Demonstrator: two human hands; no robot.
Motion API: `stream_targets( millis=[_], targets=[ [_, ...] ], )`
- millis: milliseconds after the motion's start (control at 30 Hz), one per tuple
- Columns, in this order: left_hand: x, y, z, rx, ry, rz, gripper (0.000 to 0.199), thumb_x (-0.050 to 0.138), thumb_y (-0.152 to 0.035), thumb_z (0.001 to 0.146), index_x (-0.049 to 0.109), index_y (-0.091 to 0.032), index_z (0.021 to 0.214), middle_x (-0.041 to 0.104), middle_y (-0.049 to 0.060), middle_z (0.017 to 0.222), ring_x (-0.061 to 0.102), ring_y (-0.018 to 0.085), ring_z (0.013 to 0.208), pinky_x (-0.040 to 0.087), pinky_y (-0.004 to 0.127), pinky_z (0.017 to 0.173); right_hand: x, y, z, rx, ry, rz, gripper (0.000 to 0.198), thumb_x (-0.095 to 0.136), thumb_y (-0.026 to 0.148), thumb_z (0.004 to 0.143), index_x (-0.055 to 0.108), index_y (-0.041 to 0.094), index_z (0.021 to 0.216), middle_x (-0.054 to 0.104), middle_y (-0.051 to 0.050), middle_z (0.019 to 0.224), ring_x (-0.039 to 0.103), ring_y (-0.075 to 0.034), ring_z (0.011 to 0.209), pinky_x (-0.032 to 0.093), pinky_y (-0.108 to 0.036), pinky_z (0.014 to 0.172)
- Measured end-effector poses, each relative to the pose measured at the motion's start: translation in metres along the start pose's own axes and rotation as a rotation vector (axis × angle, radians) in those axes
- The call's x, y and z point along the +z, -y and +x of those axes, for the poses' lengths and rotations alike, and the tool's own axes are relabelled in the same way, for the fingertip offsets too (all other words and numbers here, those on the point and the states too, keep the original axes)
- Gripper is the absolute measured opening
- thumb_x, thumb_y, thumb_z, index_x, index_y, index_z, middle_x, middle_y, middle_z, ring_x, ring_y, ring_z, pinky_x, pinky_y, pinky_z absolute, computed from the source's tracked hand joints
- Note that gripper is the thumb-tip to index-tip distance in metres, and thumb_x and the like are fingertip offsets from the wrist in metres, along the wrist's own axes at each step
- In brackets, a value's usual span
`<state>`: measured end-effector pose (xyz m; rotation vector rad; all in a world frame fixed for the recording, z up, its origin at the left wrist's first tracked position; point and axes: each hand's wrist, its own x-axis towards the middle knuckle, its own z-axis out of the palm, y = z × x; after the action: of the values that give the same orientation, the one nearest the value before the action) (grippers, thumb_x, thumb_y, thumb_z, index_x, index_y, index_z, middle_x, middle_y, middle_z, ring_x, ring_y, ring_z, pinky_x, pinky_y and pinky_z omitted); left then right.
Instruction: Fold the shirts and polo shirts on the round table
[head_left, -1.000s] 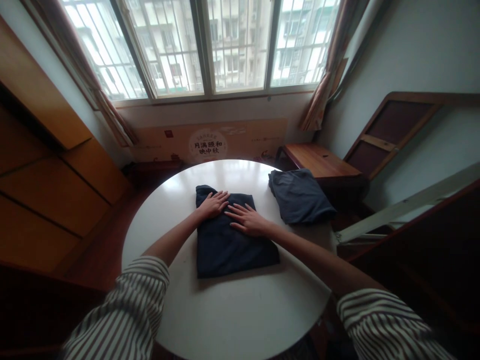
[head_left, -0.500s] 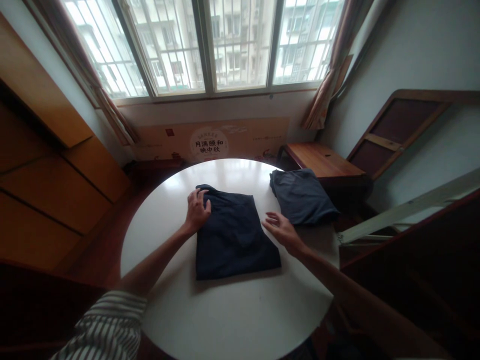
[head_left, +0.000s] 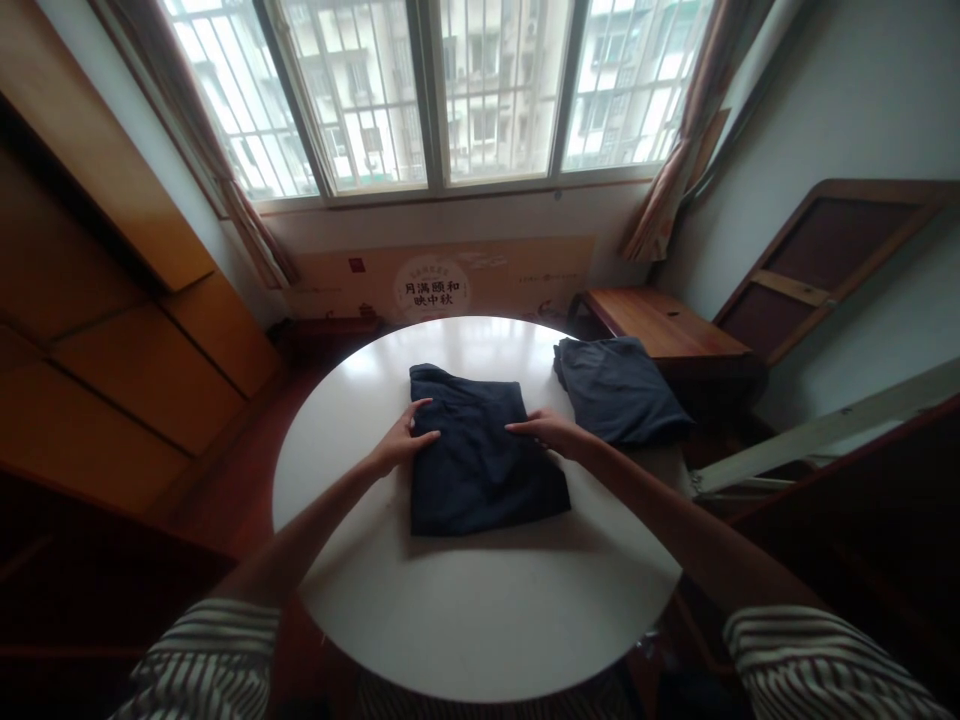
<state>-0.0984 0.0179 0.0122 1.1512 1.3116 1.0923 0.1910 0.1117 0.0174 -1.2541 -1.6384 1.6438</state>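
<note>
A pair of folded dark blue trousers (head_left: 480,470) lies on the round white table (head_left: 487,610), with soft creases across its upper part. My left hand (head_left: 401,440) grips its left edge, thumb and fingers on the cloth. On the opposite side my right hand (head_left: 551,432) pinches the right edge, the thumb on top and the other fingers partly hidden. A second folded dark garment (head_left: 622,390) rests at the table's right edge, beyond my right hand, with neither hand touching it.
Behind the table at the right is a low wooden table (head_left: 667,325). Wooden cabinets (head_left: 150,380) stand on the left. A printed banner (head_left: 517,275) runs under the barred window. A pale slanted bar (head_left: 832,435) lies close to the table's right side.
Both hands have come onto the trousers' side edges; the right was apart from them before, and the left has slid down a little. The trousers' lower edge has moved slightly. The view has shifted left.
</note>
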Motion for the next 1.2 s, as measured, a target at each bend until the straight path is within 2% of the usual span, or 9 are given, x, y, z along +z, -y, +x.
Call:
stream_targets(
  millis=[133,233,433,533,633,833,1000,1067,1200],
  targets=[
    [0.001,0.002,-0.002,0.044,0.038,0.04,0.068,0.085,-0.038,0.066,0.058,-0.018,0.126,0.07,0.005,0.089,0.069,0.02,0.078,0.059,0.028,0.066,-0.004,0.008,-0.012,-0.044,0.039,-0.038,0.045,0.088,0.05,0.048,0.061,0.016,0.057,0.044,0.006,0.043,0.033,-0.006,0.04,0.027,-0.023,0.037],
    [-0.001,-0.005,-0.018,0.159,-0.038,0.039,0.055,0.081,-0.04,0.072,0.061,-0.017,0.119,0.069,0.004,0.089,0.067,0.018,0.079,0.057,0.026,0.067,-0.006,0.022,-0.037,-0.175,0.059,-0.019,0.046,0.084,0.056,0.055,0.067,0.014,0.065,0.052,0.004,0.052,0.042,-0.009,0.048,0.034,-0.022,0.044],
    [-0.008,-0.061,-0.098,0.468,-0.139,0.127,0.046,0.081,-0.029,0.074,0.06,-0.022,0.114,0.067,0.004,0.103,0.066,0.02,0.095,0.058,0.031,0.081,-0.001,0.052,-0.114,-0.41,-0.008,0.171,0.032,0.08,0.048,0.07,0.073,0.017,0.079,0.067,-0.003,0.072,0.062,-0.018,0.069,0.051,-0.03,0.063],
    [-0.008,-0.086,-0.115,0.449,-0.154,0.132,0.053,0.082,-0.03,0.073,0.057,-0.024,0.119,0.068,0.004,0.097,0.068,0.02,0.086,0.06,0.03,0.072,0.001,0.061,-0.124,-0.415,-0.08,0.236,0.032,0.078,0.049,0.074,0.074,0.02,0.087,0.07,-0.004,0.077,0.067,-0.022,0.077,0.054,-0.03,0.065],
    [-0.009,-0.08,-0.086,0.307,-0.125,0.032,0.061,0.082,-0.037,0.073,0.052,-0.023,0.124,0.068,0.002,0.091,0.069,0.018,0.078,0.06,0.028,0.065,0.003,0.056,-0.096,-0.324,-0.104,0.274,0.036,0.076,0.05,0.075,0.072,0.02,0.095,0.072,-0.004,0.08,0.07,-0.023,0.079,0.057,-0.03,0.066],
    [-0.017,-0.001,0.013,-0.04,-0.243,-0.055,0.074,0.089,-0.041,0.063,0.049,-0.015,0.12,0.067,0.005,0.081,0.067,0.015,0.066,0.053,0.024,0.058,0.016,0.005,-0.014,-0.006,-0.013,0.367,0.042,0.085,0.032,0.065,0.062,0.018,0.098,0.073,-0.004,0.08,0.072,-0.021,0.076,0.06,-0.03,0.069],
    [-0.032,0.019,0.031,-0.074,-0.285,0.048,0.066,0.085,-0.041,0.068,0.051,-0.015,0.118,0.066,0.008,0.09,0.066,0.017,0.07,0.053,0.028,0.061,0.013,-0.022,0.001,-0.09,-0.016,0.313,0.065,0.089,0.024,0.056,0.049,0.022,0.107,0.071,0.0,0.079,0.071,-0.021,0.072,0.06,-0.032,0.066],
    [-0.035,0.011,0.026,-0.003,-0.338,0.243,0.057,0.082,-0.038,0.071,0.054,-0.014,0.114,0.065,0.01,0.094,0.066,0.02,0.078,0.055,0.032,0.067,0.008,-0.023,0.003,-0.099,-0.069,0.246,0.066,0.087,0.029,0.059,0.045,0.022,0.109,0.07,0.001,0.076,0.07,-0.02,0.068,0.059,-0.03,0.06],
    [-0.019,-0.011,0.013,0.456,-0.371,0.709,0.032,0.064,-0.034,0.087,0.059,-0.017,0.114,0.063,0.012,0.111,0.062,0.025,0.103,0.051,0.043,0.094,0.002,-0.014,0.013,-0.172,-0.161,0.123,0.061,0.081,0.036,0.066,0.046,0.023,0.114,0.069,0.0,0.082,0.068,-0.018,0.07,0.056,-0.027,0.058]
  ],
)
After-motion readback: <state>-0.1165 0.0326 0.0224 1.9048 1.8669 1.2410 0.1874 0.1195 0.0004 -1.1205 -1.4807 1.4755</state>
